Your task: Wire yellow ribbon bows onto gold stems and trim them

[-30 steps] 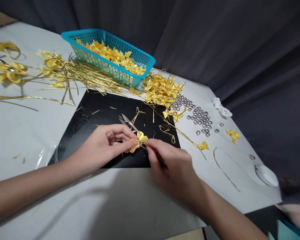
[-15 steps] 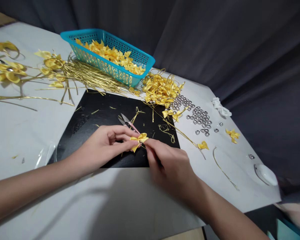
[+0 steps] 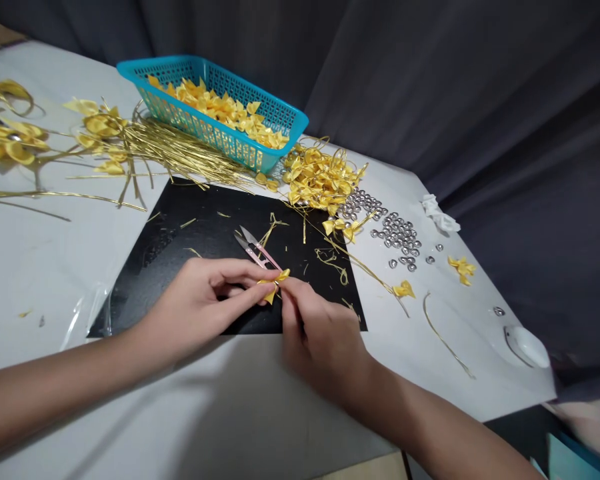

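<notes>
A small yellow ribbon bow (image 3: 282, 275) is held over the black mat (image 3: 145, 280), partly covered by fingers. My left hand (image 3: 215, 290) pinches its left side between thumb and forefinger. At the bow's right edge, my right hand (image 3: 325, 327) is closed with its thumb and forefinger pressed together; whether they grip the ribbon or a thin gold tie at its middle is hard to see. Just beyond the fingers lie thread snips (image 3: 260, 248) with pinkish handles, blades pointing away to the left. Bits of gold cord (image 3: 266, 233) are scattered on the mat.
A blue basket (image 3: 153, 100) of yellow ribbon pieces stands at the back. Before it lies a bundle of gold cords (image 3: 180, 153). To the right are a heap of yellow bows (image 3: 320, 177), silver beads (image 3: 400, 233) and a white computer mouse (image 3: 527, 347). Ribbon flowers (image 3: 17, 143) lie far left.
Both hands have shifted slightly left and down the view, the right one closer to the left. More of the snips shows and less of the bow. The whole view has shifted a little.
</notes>
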{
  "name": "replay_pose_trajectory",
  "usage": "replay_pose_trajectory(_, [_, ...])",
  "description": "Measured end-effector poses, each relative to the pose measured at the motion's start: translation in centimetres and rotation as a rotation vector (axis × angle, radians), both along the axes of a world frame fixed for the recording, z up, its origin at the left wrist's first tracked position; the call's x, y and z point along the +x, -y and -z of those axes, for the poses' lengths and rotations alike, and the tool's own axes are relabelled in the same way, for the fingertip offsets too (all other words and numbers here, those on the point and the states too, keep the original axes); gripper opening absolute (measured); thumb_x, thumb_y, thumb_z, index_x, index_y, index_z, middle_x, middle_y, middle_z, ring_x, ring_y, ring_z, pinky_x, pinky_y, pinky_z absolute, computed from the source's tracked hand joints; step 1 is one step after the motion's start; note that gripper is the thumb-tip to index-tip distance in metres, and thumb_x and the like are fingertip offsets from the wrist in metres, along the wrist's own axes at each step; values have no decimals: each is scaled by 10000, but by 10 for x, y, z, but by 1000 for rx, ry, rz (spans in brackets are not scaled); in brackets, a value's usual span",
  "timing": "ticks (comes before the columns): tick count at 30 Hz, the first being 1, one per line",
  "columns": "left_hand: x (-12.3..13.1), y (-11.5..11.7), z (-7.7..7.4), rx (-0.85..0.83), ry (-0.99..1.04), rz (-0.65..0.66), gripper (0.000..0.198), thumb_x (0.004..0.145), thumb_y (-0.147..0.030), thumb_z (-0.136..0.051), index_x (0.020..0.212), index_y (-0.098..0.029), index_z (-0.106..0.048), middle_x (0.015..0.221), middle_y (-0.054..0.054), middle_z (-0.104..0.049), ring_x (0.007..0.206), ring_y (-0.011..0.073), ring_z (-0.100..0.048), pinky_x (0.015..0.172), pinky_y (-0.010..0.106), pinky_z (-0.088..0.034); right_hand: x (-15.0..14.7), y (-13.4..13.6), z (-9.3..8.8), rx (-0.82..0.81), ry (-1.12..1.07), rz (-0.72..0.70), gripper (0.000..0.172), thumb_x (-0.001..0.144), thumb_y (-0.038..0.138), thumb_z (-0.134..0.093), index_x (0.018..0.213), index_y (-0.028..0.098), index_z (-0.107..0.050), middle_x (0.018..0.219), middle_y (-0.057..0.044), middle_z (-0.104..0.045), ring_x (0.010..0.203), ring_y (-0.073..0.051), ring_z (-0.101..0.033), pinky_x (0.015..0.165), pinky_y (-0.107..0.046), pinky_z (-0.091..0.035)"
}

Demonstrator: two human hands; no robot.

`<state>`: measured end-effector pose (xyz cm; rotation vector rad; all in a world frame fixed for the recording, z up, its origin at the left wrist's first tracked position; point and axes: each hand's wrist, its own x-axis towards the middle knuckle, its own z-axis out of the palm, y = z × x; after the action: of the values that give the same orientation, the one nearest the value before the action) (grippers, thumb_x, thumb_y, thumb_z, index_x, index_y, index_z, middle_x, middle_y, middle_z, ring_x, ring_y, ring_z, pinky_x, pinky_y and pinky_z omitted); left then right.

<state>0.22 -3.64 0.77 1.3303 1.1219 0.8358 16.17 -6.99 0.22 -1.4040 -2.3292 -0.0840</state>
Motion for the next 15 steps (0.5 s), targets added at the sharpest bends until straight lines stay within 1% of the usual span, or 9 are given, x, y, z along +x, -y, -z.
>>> replay_pose_trajectory(4, [-1, 2, 1, 57, -27, 12, 117, 742, -242, -670, 824, -214, -748, 813, 3, -764, 716, 138, -703, 614, 152, -543, -5, 0, 0, 5, -61, 9, 243, 852, 94, -363, 923, 137, -591, 788, -61, -721, 514, -115, -628, 459, -211, -413])
replay_pose_trajectory(6, [0, 1, 0, 62, -23, 3, 109, 738, -241, -673, 813, -213, -747, 807, 3, -764, 706, 137, -703, 605, 151, -543, -7, 0, 0, 5, -137, 30, 207, 859, 104, -390, 897, 148, -589, 721, -35, -703, 509, -104, -619, 448, -198, -397])
replay_pose_trajectory(8, [0, 0, -3, 49, -1, -18, 88, 728, -238, -682, 785, -211, -743, 803, 3, -764, 708, 139, -704, 606, 152, -545, -8, -1, 0, -28, -240, 65, 155, 868, 130, -430, 882, 165, -581, 600, 14, -647, 424, -82, -551, 406, -190, -349])
replay_pose_trajectory(10, [0, -1, -4, 31, 19, -38, 69, 719, -237, -689, 760, -207, -736, 796, 1, -763, 715, 142, -704, 608, 151, -545, -7, -3, 1, -89, -338, 78, 105, 873, 167, -468, 890, 181, -570, 513, 59, -568, 346, -62, -448, 372, -187, -293])
replay_pose_trajectory(12, [0, -2, -5, 13, 20, -47, 73, 715, -243, -691, 761, -204, -731, 796, 4, -762, 723, 149, -705, 600, 155, -546, -5, -4, 2, -136, -411, 64, 68, 869, 197, -497, 895, 188, -559, 487, 79, -512, 337, -54, -399, 369, -180, -271])
replay_pose_trajectory(15, [-1, -3, -4, -12, 7, -57, 100, 713, -266, -688, 772, -196, -729, 807, 18, -760, 729, 163, -703, 600, 172, -548, -2, -5, 3, -196, -466, 39, 77, 852, 230, -531, 910, 183, -549, 519, 77, -498, 360, -52, -379, 381, -172, -281])
